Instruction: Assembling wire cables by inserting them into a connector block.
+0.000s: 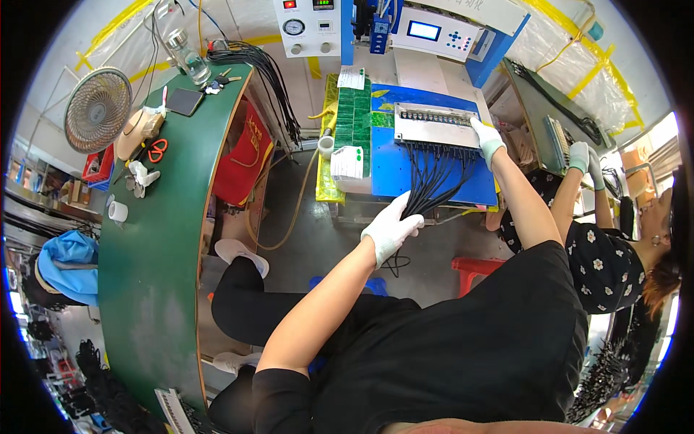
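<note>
My left hand (391,228), in a white glove, is closed around a bundle of black cables (435,181) in front of the machine. The cables fan out from the near side of a silver metal fixture (434,130), where a row of small cable ends sits in a slot along the top. At the fixture's right end, my white-gloved right hand (489,139) grips its edge; the thumb is partly hidden. The fixture lies on a blue plate (390,170) below the machine head (378,32).
A green table (163,239) on the left carries scissors (157,150), a fan (97,108), a bottle (189,61) and a tape roll (118,211). A control box (434,32) overhangs the plate. At right sits a co-worker with gloved hands (580,157). A red stool (473,271) stands nearby.
</note>
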